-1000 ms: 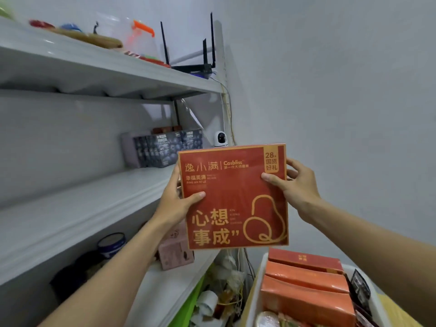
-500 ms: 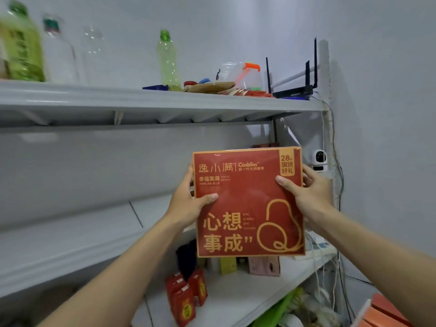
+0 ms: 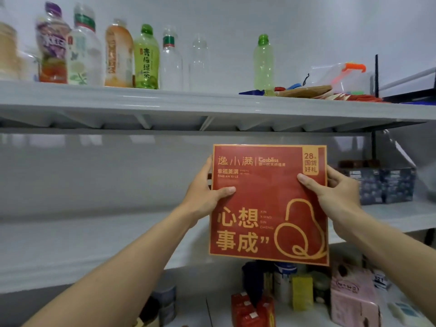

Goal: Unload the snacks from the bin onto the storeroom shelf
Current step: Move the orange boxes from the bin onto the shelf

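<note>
Between the hands (image 3: 203, 197) (image 3: 339, 197), a red box (image 3: 269, 204) reads "Casbliss".

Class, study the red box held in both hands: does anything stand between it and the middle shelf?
Nothing visible does. The left hand and right hand hold the red box before the middle shelf; dark boxes stand on it farther right.

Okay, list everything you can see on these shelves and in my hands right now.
Shelves: three, white, on the wall.
Drink bottles: about eight, mixed colours, top shelf.
Clear container: one, orange handle, top shelf right.
Gift box: one, red and gold, held before middle shelf.
Dark boxes: at least two, middle shelf right.
Red cartons: several, bottom shelf.
Yellow box: one, bottom shelf.
Pink packs: some, bottom shelf right.
Hands: left hand, right hand, gripping the gift box's sides.
</note>
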Demonstrator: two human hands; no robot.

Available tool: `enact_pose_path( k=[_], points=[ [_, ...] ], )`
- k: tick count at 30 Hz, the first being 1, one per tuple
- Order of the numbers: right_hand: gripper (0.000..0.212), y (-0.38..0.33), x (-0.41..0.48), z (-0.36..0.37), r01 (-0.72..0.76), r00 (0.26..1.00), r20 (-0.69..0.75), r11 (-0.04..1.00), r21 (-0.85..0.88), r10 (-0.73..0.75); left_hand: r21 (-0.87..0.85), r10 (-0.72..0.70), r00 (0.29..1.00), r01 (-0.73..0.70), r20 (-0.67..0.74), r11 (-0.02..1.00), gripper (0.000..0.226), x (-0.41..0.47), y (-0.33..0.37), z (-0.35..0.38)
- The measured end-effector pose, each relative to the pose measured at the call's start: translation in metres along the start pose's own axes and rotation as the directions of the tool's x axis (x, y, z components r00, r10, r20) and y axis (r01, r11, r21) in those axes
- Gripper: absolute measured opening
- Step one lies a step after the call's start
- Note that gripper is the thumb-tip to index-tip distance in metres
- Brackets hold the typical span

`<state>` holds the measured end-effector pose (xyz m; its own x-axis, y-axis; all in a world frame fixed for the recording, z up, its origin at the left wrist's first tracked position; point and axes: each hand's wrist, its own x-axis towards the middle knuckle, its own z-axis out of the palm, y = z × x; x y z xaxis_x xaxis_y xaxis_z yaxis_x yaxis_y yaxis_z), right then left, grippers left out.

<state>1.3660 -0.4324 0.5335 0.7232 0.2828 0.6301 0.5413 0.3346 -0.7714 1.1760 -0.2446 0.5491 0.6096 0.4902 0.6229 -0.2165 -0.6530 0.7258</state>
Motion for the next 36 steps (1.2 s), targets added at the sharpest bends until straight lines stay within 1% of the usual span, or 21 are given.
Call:
enact_pose_path(
  k=[2, 5, 8, 10, 12, 15, 19, 20, 22, 25, 29, 31, 34, 36],
  points=[
    [0.017, 0.011, 0.015, 0.020, -0.027, 1.000, 0.004, 0.999, 0.019, 0.027, 0.013, 0.006, 1.000, -0.006, 0.001, 1.000, 0.076, 0.014, -0.011, -0.012],
    [0.015, 0.022, 0.041, 0.049, -0.029, 0.999, -0.014, 0.999, 0.045, 0.029, 0.025, 0.032, 0.999, -0.032, 0.000, 0.999, 0.077, 0.043, -0.024, -0.029],
    [0.019, 0.031, 0.064, 0.079, -0.032, 0.999, -0.021, 0.996, 0.085, 0.034, 0.086, 0.076, 0.997, -0.073, -0.029, 0.994, 0.080, 0.076, -0.039, -0.043],
    [0.027, 0.040, 0.077, 0.098, -0.045, 0.999, -0.014, 0.995, 0.084, 0.047, 0.099, 0.088, 0.996, -0.086, -0.021, 0.991, 0.081, 0.094, -0.053, -0.050],
    [0.029, 0.051, 0.089, 0.114, -0.066, 0.998, -0.011, 0.994, 0.087, 0.067, 0.091, 0.073, 0.997, -0.071, -0.018, 0.993, 0.081, 0.109, -0.070, -0.055],
    [0.019, 0.070, 0.109, 0.136, -0.079, 0.997, 0.012, 0.992, 0.102, 0.078, 0.110, 0.062, 0.997, -0.057, -0.044, 0.992, 0.082, 0.130, -0.097, -0.060],
    [0.020, 0.095, 0.138, 0.166, -0.097, 0.994, 0.066, 0.988, 0.124, 0.089, 0.206, 0.042, 0.995, -0.023, -0.089, 0.978, 0.096, 0.158, -0.124, -0.067],
    [0.024, 0.101, 0.145, 0.172, -0.091, 0.994, 0.076, 0.987, 0.129, 0.082, 0.230, 0.044, 0.994, -0.019, -0.104, 0.973, 0.098, 0.164, -0.130, -0.068],
    [0.039, 0.113, 0.161, 0.183, -0.072, 0.993, 0.100, 0.991, 0.116, 0.060, 0.267, 0.048, 0.990, -0.011, -0.133, 0.964, 0.101, 0.177, -0.145, -0.066],
    [0.054, 0.137, 0.182, 0.198, -0.060, 0.989, 0.140, 0.996, 0.067, 0.050, 0.297, 0.041, 0.985, 0.012, -0.171, 0.955, 0.098, 0.193, -0.166, -0.063],
    [0.073, 0.166, 0.203, 0.223, -0.031, 0.964, 0.262, 0.999, -0.023, 0.036, 0.354, 0.041, 0.979, 0.032, -0.198, 0.935, 0.098, 0.210, -0.191, -0.073],
    [0.085, 0.178, 0.207, 0.235, 0.012, 0.944, 0.331, 0.997, -0.074, 0.013, 0.362, 0.049, 0.976, 0.032, -0.214, 0.932, 0.097, 0.215, -0.203, -0.079],
    [0.108, 0.197, 0.208, 0.248, 0.072, 0.918, 0.397, 0.989, -0.128, -0.016, 0.345, 0.052, 0.968, 0.037, -0.245, 0.938, 0.099, 0.219, -0.218, -0.086],
    [0.116, 0.208, 0.205, 0.252, 0.103, 0.910, 0.412, 0.984, -0.143, -0.035, 0.319, 0.023, 0.971, 0.056, -0.239, 0.946, 0.107, 0.220, -0.228, -0.090]
  ],
)
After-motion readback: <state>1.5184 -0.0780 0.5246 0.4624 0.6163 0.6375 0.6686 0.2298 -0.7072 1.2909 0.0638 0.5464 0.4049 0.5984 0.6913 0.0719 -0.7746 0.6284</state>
